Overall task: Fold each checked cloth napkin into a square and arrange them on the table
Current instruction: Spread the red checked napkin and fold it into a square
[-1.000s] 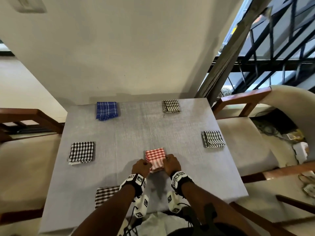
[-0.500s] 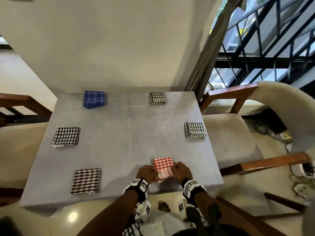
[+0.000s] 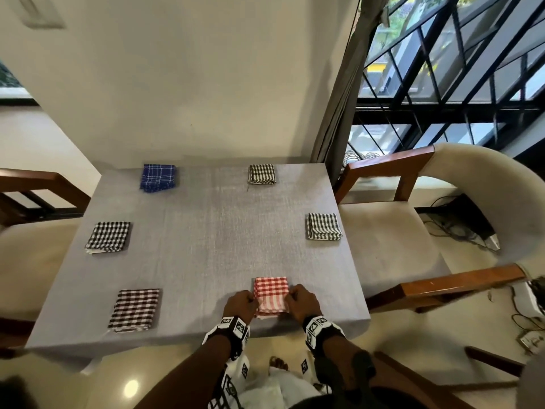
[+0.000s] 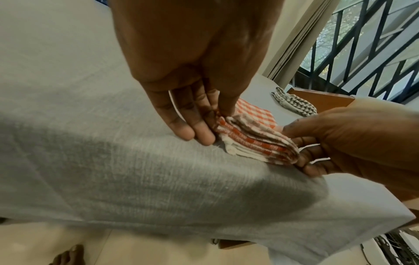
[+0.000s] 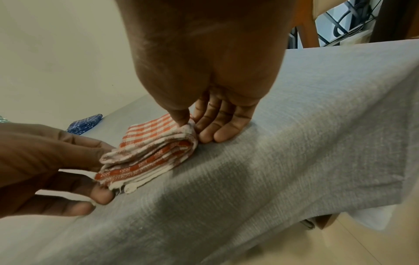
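The folded red checked napkin (image 3: 270, 293) lies on the grey table (image 3: 212, 231) close to its near edge, right of centre. My left hand (image 3: 240, 304) pinches its near left corner, thumb on top and fingers at the side (image 4: 213, 123). My right hand (image 3: 300, 301) pinches the near right corner the same way (image 5: 195, 129). In the wrist views the napkin (image 4: 256, 141) (image 5: 149, 154) shows several stacked layers, its near edge slightly raised between the two hands.
Several other folded napkins ring the table: blue (image 3: 158, 177) far left, black-and-white ones at far right (image 3: 262, 174), right (image 3: 323, 226) and left (image 3: 108, 236), a dark brown one (image 3: 134, 309) near left. A cushioned chair (image 3: 413, 231) stands at the right, another (image 3: 35, 187) at the left.
Both hands have drawn the red napkin from the middle toward the near edge of the table, keeping the same pinch on it. My head has pulled back.
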Motion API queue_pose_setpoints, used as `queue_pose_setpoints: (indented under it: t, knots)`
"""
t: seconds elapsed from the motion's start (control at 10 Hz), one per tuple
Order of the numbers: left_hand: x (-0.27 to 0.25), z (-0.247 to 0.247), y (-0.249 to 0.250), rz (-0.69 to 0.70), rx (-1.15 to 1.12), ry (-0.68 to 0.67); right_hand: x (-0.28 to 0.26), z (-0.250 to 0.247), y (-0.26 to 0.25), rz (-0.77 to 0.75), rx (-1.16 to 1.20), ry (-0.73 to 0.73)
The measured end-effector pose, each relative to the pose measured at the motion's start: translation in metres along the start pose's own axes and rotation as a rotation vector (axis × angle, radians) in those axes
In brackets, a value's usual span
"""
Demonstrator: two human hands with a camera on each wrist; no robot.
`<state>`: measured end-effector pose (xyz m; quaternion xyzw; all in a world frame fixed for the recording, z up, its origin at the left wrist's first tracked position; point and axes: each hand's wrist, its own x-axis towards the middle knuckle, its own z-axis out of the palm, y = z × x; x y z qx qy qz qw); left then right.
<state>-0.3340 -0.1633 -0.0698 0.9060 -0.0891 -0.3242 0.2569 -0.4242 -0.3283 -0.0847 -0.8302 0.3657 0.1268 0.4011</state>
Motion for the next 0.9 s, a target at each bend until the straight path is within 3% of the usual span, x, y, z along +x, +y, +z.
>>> queue_pose_setpoints:
  t: [0.5, 0.6, 0.8, 0.9]
  knots:
    - [0.000, -0.004, 0.004, 0.072, 0.067, 0.048, 0.007, -0.010, -0.010, -0.001, -0.079, -0.013]
    - [0.005, -0.010, 0.002, 0.088, 0.051, 0.002, 0.009, -0.008, -0.010, 0.008, -0.080, -0.021]
    - [0.006, -0.043, -0.004, 0.106, -0.013, -0.219, 0.007, -0.024, -0.018, 0.055, -0.019, -0.018]
    - [0.006, -0.079, -0.026, 0.063, -0.218, -0.277, 0.004, -0.058, -0.025, -0.022, 0.000, 0.016]
